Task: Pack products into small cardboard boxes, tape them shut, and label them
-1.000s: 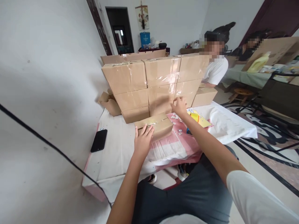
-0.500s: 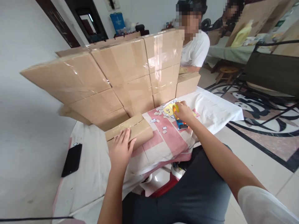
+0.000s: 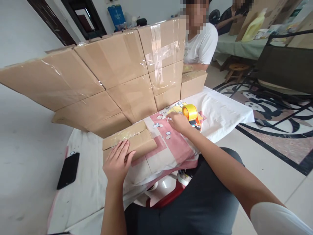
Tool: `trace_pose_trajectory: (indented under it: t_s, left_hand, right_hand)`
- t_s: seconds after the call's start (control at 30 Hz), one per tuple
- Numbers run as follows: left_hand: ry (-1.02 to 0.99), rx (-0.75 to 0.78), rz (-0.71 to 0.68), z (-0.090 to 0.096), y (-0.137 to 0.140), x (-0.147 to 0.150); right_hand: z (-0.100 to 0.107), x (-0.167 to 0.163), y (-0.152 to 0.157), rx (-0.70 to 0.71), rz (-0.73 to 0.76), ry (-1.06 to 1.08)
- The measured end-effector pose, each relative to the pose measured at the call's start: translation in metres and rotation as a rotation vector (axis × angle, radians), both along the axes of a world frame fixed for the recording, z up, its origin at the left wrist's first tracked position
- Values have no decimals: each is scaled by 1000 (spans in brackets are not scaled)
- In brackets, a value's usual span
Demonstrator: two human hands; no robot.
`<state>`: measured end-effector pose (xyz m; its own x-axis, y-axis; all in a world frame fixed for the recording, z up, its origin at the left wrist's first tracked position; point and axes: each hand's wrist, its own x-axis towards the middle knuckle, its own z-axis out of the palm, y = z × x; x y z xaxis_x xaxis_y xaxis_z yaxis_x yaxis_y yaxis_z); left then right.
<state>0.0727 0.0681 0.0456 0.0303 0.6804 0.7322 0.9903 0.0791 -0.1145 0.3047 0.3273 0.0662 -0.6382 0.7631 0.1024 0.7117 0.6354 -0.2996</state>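
Observation:
A small closed cardboard box (image 3: 140,138) lies on the cloth, with clear tape along its top seam. My left hand (image 3: 117,160) rests flat on its near left part, fingers stretched out. Over the scattered small white paper pieces (image 3: 168,133), my right hand (image 3: 178,122) has its fingers drawn together; whatever is between them is too small to make out. Just right of that hand stands a tape dispenser (image 3: 192,114) with a yellow roll, its blue and orange frame partly hidden by the wrist. A yellow sheet (image 3: 174,108) lies under some pieces.
Stacked, taped cardboard boxes (image 3: 127,78) form a wall along the far side of the table. A black phone (image 3: 68,171) lies at the left on the cloth (image 3: 84,182). Behind the boxes sits a person (image 3: 201,45) in a white shirt. A dark folding chair (image 3: 283,71) stands at right.
My right hand has let go of the tape dispenser, which now stands upright, and moved left to the paper pieces. My left hand stays on the box. The view has shifted slightly.

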Motion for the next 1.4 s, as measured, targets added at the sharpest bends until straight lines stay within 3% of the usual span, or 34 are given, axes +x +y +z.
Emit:
trace_pose_trajectory:
  t_s: [0.1, 0.3, 0.6, 0.83, 1.17, 1.4]
  left_hand:
    - [2, 4, 2, -1, 0, 0]
    - [11, 0, 6, -2, 0, -1]
    - [25, -3, 7, -2, 1, 0]
    - [11, 19, 5, -2, 2, 1]
    - [8, -3, 23, -3, 2, 2]
    - [22, 0, 24, -2, 0, 2]
  right_hand:
    - [-17, -6, -15, -177, 19, -116]
    - [-42, -7, -21, -217, 25, -102]
    - [-38, -13, 0, -232, 114, 116]
    - [-37, -7, 12, -240, -63, -23]
    - [-48, -74, 15, -207, -47, 70]
    - [-59, -77, 19, -215, -24, 277]
